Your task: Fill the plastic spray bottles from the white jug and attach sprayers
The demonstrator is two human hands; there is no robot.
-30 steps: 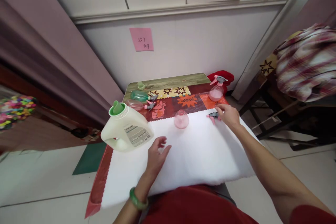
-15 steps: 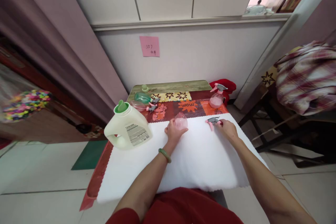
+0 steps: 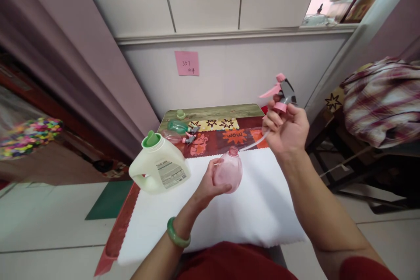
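Observation:
My left hand (image 3: 207, 185) is wrapped round a small pink round bottle (image 3: 229, 170), lifted above the white cloth (image 3: 256, 210), its neck open at the top. My right hand (image 3: 286, 127) is raised higher and to the right, closed on a pink and grey spray head (image 3: 281, 92). A thin clear tube (image 3: 254, 143) hangs from the spray head and slants down toward the bottle's neck, its tip right at the opening.
A large white detergent jug (image 3: 157, 167) with a green cap stands at the cloth's left. Behind it lie a green spray bottle (image 3: 179, 126) and a pink one (image 3: 173, 136) on the patterned table cover. A plaid cloth (image 3: 380, 96) lies on a chair at right.
My left hand lifted the pink bottle off the cloth toward me. My right hand picked up the spray head from the cloth and raised it above the bottle.

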